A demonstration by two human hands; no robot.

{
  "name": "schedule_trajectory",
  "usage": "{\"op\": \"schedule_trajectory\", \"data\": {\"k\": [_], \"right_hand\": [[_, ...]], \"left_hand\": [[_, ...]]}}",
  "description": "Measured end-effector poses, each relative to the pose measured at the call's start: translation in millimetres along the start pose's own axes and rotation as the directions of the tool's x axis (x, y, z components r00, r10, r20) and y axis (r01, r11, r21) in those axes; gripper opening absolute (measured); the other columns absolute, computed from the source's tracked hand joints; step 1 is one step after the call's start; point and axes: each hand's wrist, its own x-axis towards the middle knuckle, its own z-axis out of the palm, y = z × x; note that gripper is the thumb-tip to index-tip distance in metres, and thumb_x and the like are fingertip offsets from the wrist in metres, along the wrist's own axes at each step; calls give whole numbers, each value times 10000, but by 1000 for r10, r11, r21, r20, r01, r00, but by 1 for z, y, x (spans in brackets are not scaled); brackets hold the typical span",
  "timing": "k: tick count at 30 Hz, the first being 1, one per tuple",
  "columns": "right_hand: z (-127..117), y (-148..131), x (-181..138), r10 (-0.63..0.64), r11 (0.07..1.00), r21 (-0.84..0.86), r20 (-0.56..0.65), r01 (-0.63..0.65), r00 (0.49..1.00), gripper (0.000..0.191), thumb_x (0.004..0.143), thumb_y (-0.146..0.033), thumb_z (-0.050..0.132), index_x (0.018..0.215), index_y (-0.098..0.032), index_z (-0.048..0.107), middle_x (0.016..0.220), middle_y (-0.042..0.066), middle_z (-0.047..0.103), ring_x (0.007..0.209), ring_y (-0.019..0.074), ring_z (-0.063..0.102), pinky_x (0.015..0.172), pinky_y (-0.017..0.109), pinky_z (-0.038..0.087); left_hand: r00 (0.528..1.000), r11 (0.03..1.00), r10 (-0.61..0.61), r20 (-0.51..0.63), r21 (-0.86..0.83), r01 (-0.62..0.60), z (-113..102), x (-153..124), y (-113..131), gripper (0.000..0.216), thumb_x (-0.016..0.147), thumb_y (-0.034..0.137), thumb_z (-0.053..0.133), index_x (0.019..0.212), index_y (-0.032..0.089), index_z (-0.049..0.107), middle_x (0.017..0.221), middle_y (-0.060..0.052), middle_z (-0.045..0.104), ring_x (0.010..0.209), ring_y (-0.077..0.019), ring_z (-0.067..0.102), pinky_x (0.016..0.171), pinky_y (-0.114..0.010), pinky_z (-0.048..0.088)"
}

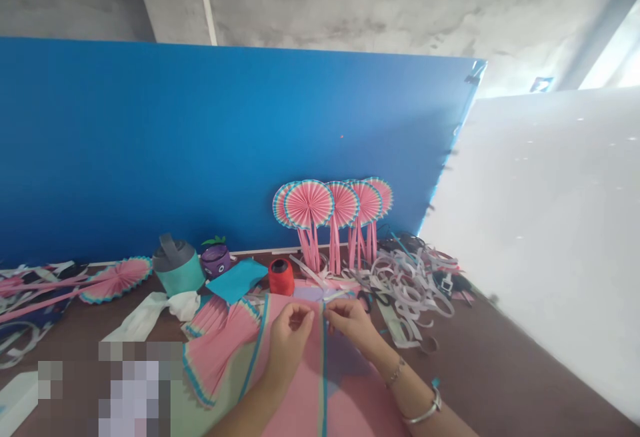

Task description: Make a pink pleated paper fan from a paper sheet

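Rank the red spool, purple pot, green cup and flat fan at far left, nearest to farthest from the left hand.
1. Red spool, just beyond the left hand, which pinches the pink paper.
2. Purple pot, farther back and left.
3. Green cup, left of the pot.
4. Flat fan, lying at far left.

Pink paper fans (330,207) lean against the blue board (200,143), near a red spool (281,277) and curled strips (410,283).

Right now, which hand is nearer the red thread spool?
Left. The left hand pinches the pink paper just on the near side of the red spool. The right hand pinches the same sheet farther off to the spool's right.
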Motion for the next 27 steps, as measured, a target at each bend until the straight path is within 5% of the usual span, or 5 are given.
{"op": "schedule_trajectory", "data": {"k": [27], "right_hand": [[7,1,-5,-171,945,-277,29,172,985,173,706,-222,488,541,-170,498,515,-39,459,525,101,414,528,221,315]], "left_hand": [[995,979,105,5,177,-104,3,-2,-4,156,699,309,511,632,191,589,618,-10,635,606,-168,598,601,-268,481]]}}
